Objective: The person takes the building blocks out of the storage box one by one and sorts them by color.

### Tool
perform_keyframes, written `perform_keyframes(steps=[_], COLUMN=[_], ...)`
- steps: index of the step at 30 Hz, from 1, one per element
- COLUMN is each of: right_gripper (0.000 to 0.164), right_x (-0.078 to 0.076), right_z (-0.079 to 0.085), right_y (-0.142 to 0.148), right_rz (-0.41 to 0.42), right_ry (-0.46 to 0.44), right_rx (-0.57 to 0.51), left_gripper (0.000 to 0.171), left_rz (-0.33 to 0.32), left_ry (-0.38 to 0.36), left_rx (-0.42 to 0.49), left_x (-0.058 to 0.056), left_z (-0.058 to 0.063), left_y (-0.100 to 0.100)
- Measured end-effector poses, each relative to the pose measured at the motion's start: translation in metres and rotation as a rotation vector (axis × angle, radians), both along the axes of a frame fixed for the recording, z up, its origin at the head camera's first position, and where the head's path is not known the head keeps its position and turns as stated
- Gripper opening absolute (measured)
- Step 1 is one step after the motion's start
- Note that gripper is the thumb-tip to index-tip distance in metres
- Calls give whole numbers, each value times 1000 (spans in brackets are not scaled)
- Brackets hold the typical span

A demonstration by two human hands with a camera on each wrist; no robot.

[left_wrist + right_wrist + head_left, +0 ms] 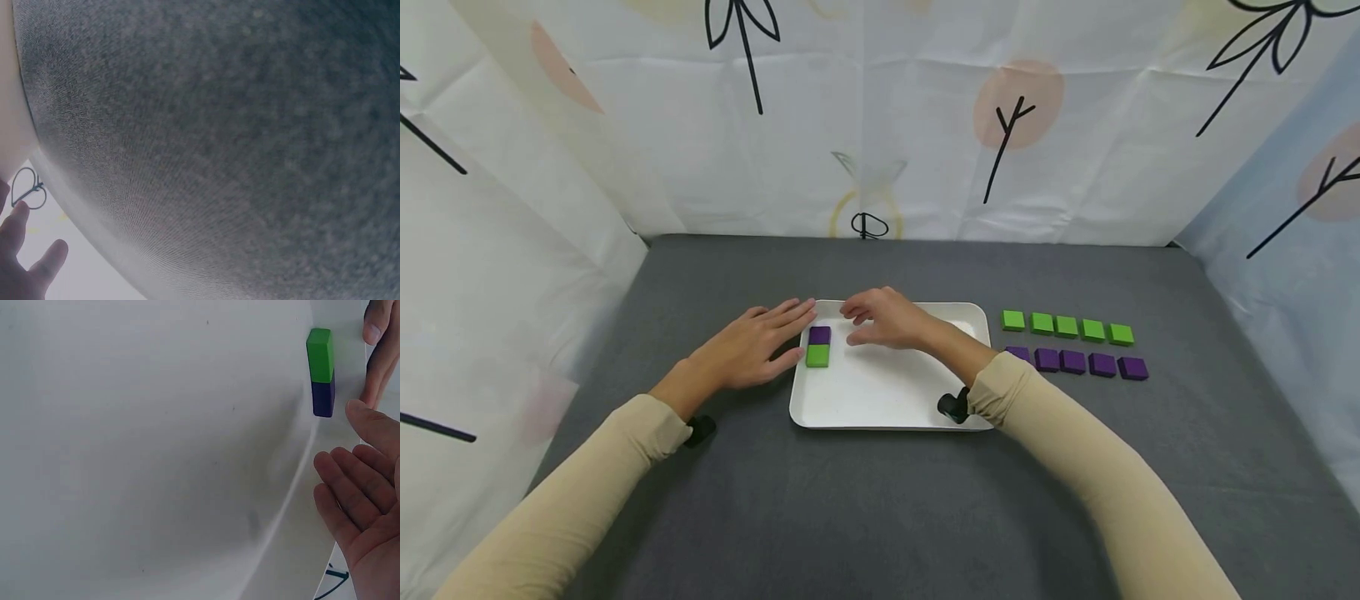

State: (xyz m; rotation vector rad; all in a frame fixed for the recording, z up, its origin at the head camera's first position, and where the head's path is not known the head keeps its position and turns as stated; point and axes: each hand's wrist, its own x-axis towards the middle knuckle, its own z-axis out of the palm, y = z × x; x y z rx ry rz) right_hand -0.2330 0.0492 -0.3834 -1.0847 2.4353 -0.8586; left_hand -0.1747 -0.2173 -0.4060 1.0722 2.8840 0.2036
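A white tray (887, 396) lies on the grey table. Near its left edge a purple block (820, 335) and a green block (817, 356) sit end to end, the purple one farther from me. My left hand (751, 346) is at the tray's left rim with its fingers straight. Over the tray, right of the two blocks, my right hand (887, 318) has loosely bent fingers and holds nothing. The right wrist view shows its palm (375, 550) bare, with the green block (320, 356) and purple block (323, 399) apart from it.
Right of the tray several green blocks (1065, 327) form a row. Nearer to me runs a row of several purple blocks (1072, 362), its left end partly behind my right sleeve (1045, 417). A patterned white cloth (910, 125) hangs behind the grey table (865, 508).
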Motion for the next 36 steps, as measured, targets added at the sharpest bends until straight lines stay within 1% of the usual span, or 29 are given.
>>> perform_keyframes(steps=[8,15,20,23,31,36], right_gripper=[38,35,35,35,38,35], right_x=[-2,-1,0,-1,-1,-1], right_z=[-10,-19,-21,-21,-19,-20], right_y=[-18,-29,-34,-35,-34,-36], right_rz=[7,0,-17,-15,-2,-14], right_ry=[22,106,133,137,85,108], right_rx=[43,43,43,50,41,46], left_gripper=[64,63,61,61,62,62], left_rz=[-11,-23,-31,-30,-23,-22], left_ry=[6,6,8,9,-4,-13], left_rx=[18,41,45,42,39,45], left_x=[0,0,0,0,0,0], left_z=[-2,-2,-1,0,0,0], left_y=[-1,-2,-2,-2,-2,-1])
